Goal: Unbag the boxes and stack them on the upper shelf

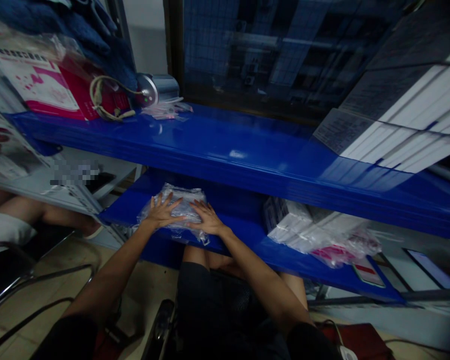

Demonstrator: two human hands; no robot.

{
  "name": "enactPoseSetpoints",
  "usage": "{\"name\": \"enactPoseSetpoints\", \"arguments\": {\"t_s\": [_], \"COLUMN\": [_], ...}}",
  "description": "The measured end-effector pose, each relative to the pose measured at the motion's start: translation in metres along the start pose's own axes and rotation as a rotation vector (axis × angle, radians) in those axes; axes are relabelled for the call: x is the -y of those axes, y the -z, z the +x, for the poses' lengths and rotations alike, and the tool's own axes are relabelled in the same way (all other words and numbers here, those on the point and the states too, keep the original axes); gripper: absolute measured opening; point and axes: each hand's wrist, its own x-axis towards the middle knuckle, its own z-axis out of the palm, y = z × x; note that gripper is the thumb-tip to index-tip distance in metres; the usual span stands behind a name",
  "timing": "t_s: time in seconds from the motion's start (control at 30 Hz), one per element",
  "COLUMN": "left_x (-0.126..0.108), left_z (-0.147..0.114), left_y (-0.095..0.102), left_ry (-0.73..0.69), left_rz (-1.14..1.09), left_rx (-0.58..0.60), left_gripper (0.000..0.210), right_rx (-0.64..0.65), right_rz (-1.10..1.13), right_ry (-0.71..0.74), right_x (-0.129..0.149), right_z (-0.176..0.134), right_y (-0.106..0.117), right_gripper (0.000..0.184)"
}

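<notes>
A stack of clear plastic bags (185, 192) lies on the lower blue shelf (243, 215), towards its left end. My left hand (164, 212) rests flat on the left part of the plastic with its fingers spread. On the right part lies my right hand (206, 218), palm down and fingers apart. Both hands touch the crinkled plastic and neither grips it. The thumbs point towards each other with a small gap between them. What is under or inside the plastic is hard to make out.
The upper blue shelf (225, 145) overhangs the lower one. It carries a pink and white box (48, 85), a silver cylinder with a cable (161, 90) and stacked white boxes (405, 125). More white boxes (292, 222) and a pink plastic packet (337, 252) sit lower right. Another person's leg (56, 215) shows left.
</notes>
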Motion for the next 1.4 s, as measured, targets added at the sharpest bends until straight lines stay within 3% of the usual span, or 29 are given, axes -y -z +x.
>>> {"name": "enactPoseSetpoints", "arguments": {"t_s": [0.1,0.17,0.27,0.33,0.47,0.53,0.6,0.7,0.9,0.97,1.07,1.2,1.3,1.4], "left_x": [-0.015,-0.036,-0.082,-0.117,-0.182,-0.208,-0.228,-0.246,-0.26,-0.265,-0.27,-0.263,-0.252,-0.244], "left_z": [-0.007,-0.012,-0.017,-0.018,-0.016,-0.014,-0.011,-0.003,0.007,0.01,0.014,0.01,-0.004,-0.019], "left_y": [0.014,0.026,0.043,0.048,0.033,0.019,0.005,-0.01,-0.014,-0.013,-0.011,-0.001,0.006,0.004], "left_ry": [-0.12,-0.221,-0.378,-0.472,-0.551,-0.565,-0.581,-0.58,-0.529,-0.523,-0.489,-0.44,-0.535,-0.631], "left_rz": [0.024,-0.008,-0.167,-0.298,-0.472,-0.517,-0.547,-0.57,-0.631,-0.674,-0.749,-0.69,-0.51,-0.449], "left_rx": [-0.214,-0.365,-0.463,-0.448,-0.302,-0.222,-0.16,-0.122,-0.163,-0.187,-0.243,-0.31,-0.217,-0.118], "left_gripper": [0.066,0.052,0.042,0.039,0.037,0.037,0.039,0.041,0.042,0.042,0.049,0.072,0.075,0.052], "right_rx": [-0.316,-0.547,-0.816,-0.868,-0.707,-0.636,-0.584,-0.549,-0.626,-0.609,-0.597,-0.503,-0.391,-0.306], "right_rz": [0.142,0.125,-0.111,-0.307,-0.591,-0.658,-0.689,-0.694,-0.672,-0.647,-0.542,-0.222,0.034,0.11], "right_ry": [0.017,-0.031,-0.183,-0.331,-0.646,-0.697,-0.658,-0.597,-0.747,-0.653,-0.47,-0.083,0.152,0.186], "right_x": [-0.008,-0.013,-0.019,-0.022,-0.03,-0.035,-0.039,-0.045,-0.064,-0.066,-0.061,-0.051,-0.053,-0.063], "right_z": [-0.032,-0.061,-0.102,-0.123,-0.144,-0.149,-0.153,-0.16,-0.176,-0.178,-0.182,-0.192,-0.203,-0.214], "right_y": [0.02,0.041,0.083,0.112,0.142,0.142,0.139,0.139,0.152,0.155,0.158,0.16,0.151,0.133], "right_gripper": [0.052,0.039,0.028,0.028,0.041,0.05,0.053,0.054,0.029,0.027,0.04,0.049,0.05,0.046]}}
